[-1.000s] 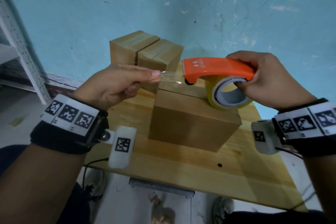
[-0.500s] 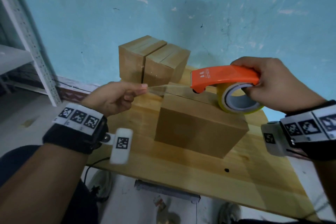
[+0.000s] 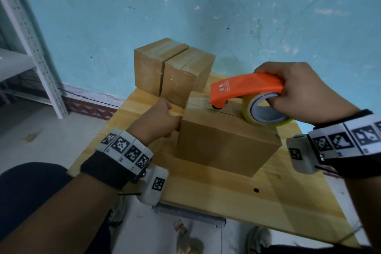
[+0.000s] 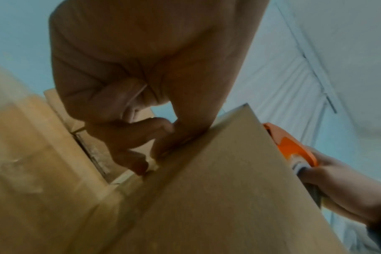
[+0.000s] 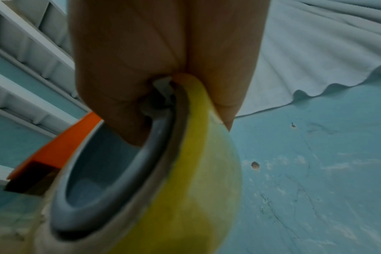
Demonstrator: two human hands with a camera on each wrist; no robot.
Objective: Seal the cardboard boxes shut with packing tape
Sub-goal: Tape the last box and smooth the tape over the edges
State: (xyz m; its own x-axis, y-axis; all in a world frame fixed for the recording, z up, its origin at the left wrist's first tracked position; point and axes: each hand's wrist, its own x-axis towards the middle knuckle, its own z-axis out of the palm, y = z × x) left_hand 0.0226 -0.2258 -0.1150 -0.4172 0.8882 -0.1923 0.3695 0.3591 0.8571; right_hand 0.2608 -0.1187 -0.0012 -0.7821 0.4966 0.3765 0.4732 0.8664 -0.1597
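Cardboard box (image 3: pixel 224 142) at the tabletop's (image 3: pixel 226 198) middle, orange tape dispenser (image 3: pixel 245 88) over its top seam, right hand (image 3: pixel 305 90) curled around dispenser and yellowish roll, left hand (image 3: pixel 156 121) pressing tape end with pinched fingertips against the box's left side, two more boxes (image 3: pixel 171 70) behind it.

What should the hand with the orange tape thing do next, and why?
Probably draw the orange dispenser back along the top seam of the near box. The right hand holds it low over the seam, and the left hand presses the tape end against the box's left side, so the strip looks anchored and ready to lay.
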